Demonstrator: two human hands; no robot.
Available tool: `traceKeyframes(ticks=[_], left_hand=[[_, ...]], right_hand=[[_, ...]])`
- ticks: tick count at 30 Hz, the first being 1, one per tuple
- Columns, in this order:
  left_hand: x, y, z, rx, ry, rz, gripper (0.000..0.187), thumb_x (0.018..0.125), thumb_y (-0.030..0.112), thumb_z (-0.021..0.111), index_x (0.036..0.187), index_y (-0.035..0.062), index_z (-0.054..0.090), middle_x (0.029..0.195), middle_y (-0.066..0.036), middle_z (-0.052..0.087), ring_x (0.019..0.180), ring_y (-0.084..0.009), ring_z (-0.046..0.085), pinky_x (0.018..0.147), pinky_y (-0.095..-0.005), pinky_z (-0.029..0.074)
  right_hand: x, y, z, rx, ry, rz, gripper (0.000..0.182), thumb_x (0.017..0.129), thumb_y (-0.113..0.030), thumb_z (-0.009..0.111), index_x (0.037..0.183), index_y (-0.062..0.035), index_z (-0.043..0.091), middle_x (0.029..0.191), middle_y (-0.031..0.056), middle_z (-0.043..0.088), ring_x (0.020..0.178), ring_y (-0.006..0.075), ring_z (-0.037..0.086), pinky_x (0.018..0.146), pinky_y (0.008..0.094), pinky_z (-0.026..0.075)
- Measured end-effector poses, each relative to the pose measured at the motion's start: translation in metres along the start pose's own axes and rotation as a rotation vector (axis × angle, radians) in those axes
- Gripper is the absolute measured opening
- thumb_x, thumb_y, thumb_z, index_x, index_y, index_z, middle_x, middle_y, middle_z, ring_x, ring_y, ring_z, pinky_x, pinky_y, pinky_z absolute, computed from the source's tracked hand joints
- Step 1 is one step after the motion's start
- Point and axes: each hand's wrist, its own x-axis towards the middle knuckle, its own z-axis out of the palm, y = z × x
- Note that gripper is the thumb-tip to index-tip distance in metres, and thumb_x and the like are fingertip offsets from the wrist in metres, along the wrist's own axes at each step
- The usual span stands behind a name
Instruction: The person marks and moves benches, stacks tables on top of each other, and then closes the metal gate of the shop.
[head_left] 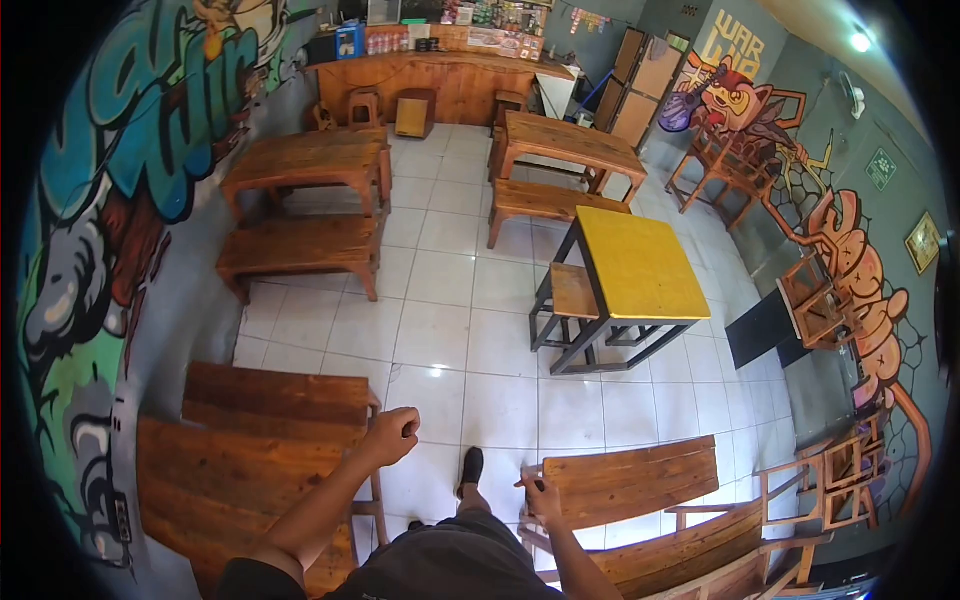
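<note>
My left hand (393, 437) is raised over the right end of a brown wooden bench (275, 395) at the lower left, its fingers curled; what it holds, if anything, is hidden. Below that bench lies a larger wooden tabletop (220, 490), under my left forearm. On the other side of my body, my right hand (541, 498) hangs beside the left end of another wooden bench (635, 480). Its fingers are partly bent, with a finger pointing out to the left, and nothing shows in it. Whether it touches the bench cannot be told.
A yellow-topped table (645, 265) with a stool (573, 292) stands ahead to the right. Wooden tables (305, 158) and benches (300, 245) line the left wall. Tiled floor (430, 335) runs toward a wooden counter (460, 85). Chairs (825, 480) stand at the right wall.
</note>
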Motion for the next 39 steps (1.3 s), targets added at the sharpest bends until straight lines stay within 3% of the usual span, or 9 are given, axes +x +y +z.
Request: traceKeyframes(ticks=[8, 14, 18, 19, 20, 23, 26, 30, 39], left_hand=[[0.072, -0.036, 0.011, -0.051, -0.002, -0.187, 0.014, 0.067, -0.001, 0.057, 0.072, 0.0019, 0.045, 0.065, -0.012, 0.051, 0.057, -0.0243, 0.051, 0.054, -0.0346, 0.041], [0.075, -0.08, -0.027, -0.031, 0.339, -0.313, 0.016, 0.063, -0.004, 0.06, 0.07, 0.0028, 0.048, 0.06, -0.008, 0.049, 0.055, -0.017, 0.05, 0.052, -0.029, 0.039], [0.087, -0.106, -0.061, -0.114, 0.438, -0.52, 0.016, 0.064, -0.004, 0.06, 0.068, 0.0043, 0.047, 0.058, -0.006, 0.046, 0.054, -0.0127, 0.047, 0.051, -0.028, 0.039], [0.09, -0.112, -0.071, -0.107, 0.437, -0.527, 0.016, 0.065, -0.003, 0.061, 0.068, 0.0046, 0.047, 0.058, -0.005, 0.047, 0.055, -0.0127, 0.047, 0.052, -0.0278, 0.039], [0.097, -0.12, -0.084, -0.097, 0.439, -0.527, 0.016, 0.066, -0.001, 0.061, 0.068, 0.0048, 0.046, 0.058, -0.004, 0.047, 0.055, -0.0126, 0.047, 0.052, -0.0276, 0.039], [0.118, -0.155, -0.114, -0.182, 0.422, -0.575, 0.016, 0.068, 0.001, 0.063, 0.068, 0.0053, 0.048, 0.059, -0.005, 0.048, 0.056, -0.0127, 0.048, 0.053, -0.0283, 0.04], [0.176, -0.173, -0.174, -0.117, 0.392, -0.572, 0.015, 0.068, 0.001, 0.063, 0.069, 0.0049, 0.048, 0.06, -0.006, 0.049, 0.057, -0.0139, 0.05, 0.054, -0.029, 0.041], [0.246, -0.181, -0.23, -0.012, 0.351, -0.532, 0.015, 0.066, -0.002, 0.062, 0.072, 0.0037, 0.048, 0.062, -0.007, 0.052, 0.058, -0.0172, 0.051, 0.055, -0.0295, 0.042], [0.302, -0.235, -0.258, 0.003, 0.468, -0.604, 0.014, 0.07, -0.002, 0.06, 0.073, 0.0039, 0.047, 0.064, -0.004, 0.053, 0.06, -0.0179, 0.052, 0.059, -0.0306, 0.044]], right_hand=[[0.151, -0.086, 0.007, -0.236, -0.279, -0.11, 0.038, 0.089, -0.04, 0.06, 0.082, -0.0049, 0.071, 0.053, -0.0039, 0.04, 0.05, 0.0057, 0.034, 0.046, 0.0247, 0.026], [0.27, -0.187, 0.046, -0.555, -0.537, -0.193, 0.037, 0.089, -0.04, 0.059, 0.083, -0.0045, 0.069, 0.055, 0.0, 0.046, 0.055, 0.008, 0.039, 0.051, 0.0264, 0.032], [0.345, -0.112, 0.042, -1.134, -0.581, -0.301, 0.049, 0.085, -0.058, 0.05, 0.083, -0.0115, 0.065, 0.078, 0.0126, 0.066, 0.077, 0.0312, 0.063, 0.068, 0.0401, 0.048], [0.356, -0.086, 0.035, -1.203, -0.722, -0.073, 0.049, 0.085, -0.058, 0.049, 0.083, -0.0117, 0.065, 0.08, 0.0127, 0.066, 0.08, 0.0299, 0.064, 0.071, 0.0406, 0.049], [0.366, -0.053, 0.025, -1.267, -0.788, -0.101, 0.048, 0.085, -0.057, 0.05, 0.087, -0.0129, 0.066, 0.083, 0.0132, 0.067, 0.083, 0.0308, 0.063, 0.073, 0.0395, 0.049], [0.353, -0.057, 0.016, -1.281, -0.767, -0.029, 0.048, 0.083, -0.059, 0.051, 0.088, -0.014, 0.068, 0.085, 0.0144, 0.067, 0.084, 0.031, 0.063, 0.074, 0.0398, 0.049], [0.385, -0.088, 0.037, -1.126, -0.503, 0.142, 0.05, 0.082, -0.059, 0.053, 0.084, -0.0123, 0.07, 0.087, 0.0145, 0.068, 0.084, 0.0305, 0.064, 0.076, 0.04, 0.049], [0.435, -0.156, 0.078, -0.87, -0.301, 0.029, 0.035, 0.082, -0.043, 0.065, 0.075, -0.0089, 0.071, 0.064, 0.0083, 0.064, 0.057, 0.0153, 0.055, 0.057, 0.0318, 0.044], [0.584, -0.299, 0.207, -0.957, -0.598, -0.138, 0.043, 0.084, -0.049, 0.057, 0.085, -0.0087, 0.072, 0.081, 0.014, 0.068, 0.078, 0.0249, 0.065, 0.073, 0.0353, 0.049]])
